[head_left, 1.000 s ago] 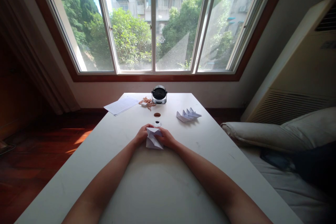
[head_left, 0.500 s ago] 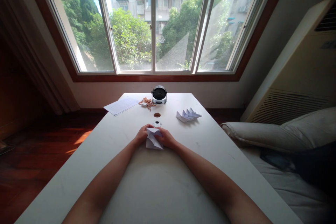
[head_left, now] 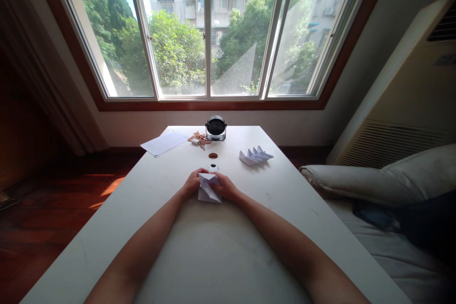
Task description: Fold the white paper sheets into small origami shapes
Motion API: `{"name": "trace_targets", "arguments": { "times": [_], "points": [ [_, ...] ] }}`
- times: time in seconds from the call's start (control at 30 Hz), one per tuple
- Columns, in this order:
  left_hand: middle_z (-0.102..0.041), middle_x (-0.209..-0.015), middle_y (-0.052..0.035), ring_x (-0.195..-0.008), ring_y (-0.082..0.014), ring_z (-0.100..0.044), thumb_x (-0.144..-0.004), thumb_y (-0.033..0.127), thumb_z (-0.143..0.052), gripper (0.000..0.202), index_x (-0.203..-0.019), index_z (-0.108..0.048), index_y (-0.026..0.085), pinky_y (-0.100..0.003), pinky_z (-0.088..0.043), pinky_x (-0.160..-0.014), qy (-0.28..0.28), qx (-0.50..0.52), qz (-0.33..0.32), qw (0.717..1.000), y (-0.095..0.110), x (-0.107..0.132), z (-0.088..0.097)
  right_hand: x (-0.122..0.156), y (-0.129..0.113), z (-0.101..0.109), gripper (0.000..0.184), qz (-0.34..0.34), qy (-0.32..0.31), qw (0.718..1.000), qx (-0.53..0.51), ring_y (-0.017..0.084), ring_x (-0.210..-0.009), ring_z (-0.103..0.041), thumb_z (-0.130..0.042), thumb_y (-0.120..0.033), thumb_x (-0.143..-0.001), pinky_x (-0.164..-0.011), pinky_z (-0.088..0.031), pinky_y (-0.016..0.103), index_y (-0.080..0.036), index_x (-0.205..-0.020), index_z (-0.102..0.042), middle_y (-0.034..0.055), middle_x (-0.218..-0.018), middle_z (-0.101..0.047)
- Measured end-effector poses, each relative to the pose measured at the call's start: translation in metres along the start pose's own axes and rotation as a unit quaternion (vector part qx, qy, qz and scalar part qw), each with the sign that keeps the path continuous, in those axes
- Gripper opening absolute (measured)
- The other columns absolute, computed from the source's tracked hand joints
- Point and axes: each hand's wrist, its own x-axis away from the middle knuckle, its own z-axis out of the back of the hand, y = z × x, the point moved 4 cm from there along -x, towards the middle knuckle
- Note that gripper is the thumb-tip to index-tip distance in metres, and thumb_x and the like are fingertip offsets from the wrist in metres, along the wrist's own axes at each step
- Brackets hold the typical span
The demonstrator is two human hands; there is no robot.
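A partly folded sheet of white paper (head_left: 208,192) is held between my two hands over the middle of the table. My left hand (head_left: 193,182) grips its left edge, fingers closed. On the other side my right hand (head_left: 227,186) pinches the paper, its fingertips partly hidden by a raised fold. To the right, farther off, several folded white paper pieces (head_left: 255,156) stand in a row on the white table (head_left: 245,242).
Beyond my hands are a round hole (head_left: 213,156) in the tabletop and a small round disc (head_left: 213,168). Toward the window stand a black round device (head_left: 216,128), an orange cord (head_left: 200,138) and paper sheets (head_left: 164,143). A sofa (head_left: 374,242) borders the right side.
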Motion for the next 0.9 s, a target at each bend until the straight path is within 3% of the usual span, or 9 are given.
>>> {"name": "trace_targets", "arguments": {
  "times": [0.9],
  "points": [
    [-0.071,-0.092,-0.0070,-0.085,-0.0209,-0.064,-0.069,0.028,-0.074,0.027,-0.092,-0.068,0.015,-0.029,-0.048,-0.079,0.005,-0.026,-0.018,0.999,0.0007,0.0001,-0.0003,0.0002,-0.0019,0.0005,0.037,-0.012,-0.001,1.000,0.013,0.022,-0.095,-0.065,-0.064,-0.023,-0.085,-0.087,-0.052,0.034,-0.025,-0.122,-0.065,0.0047,-0.110,-0.071]
  ]
}}
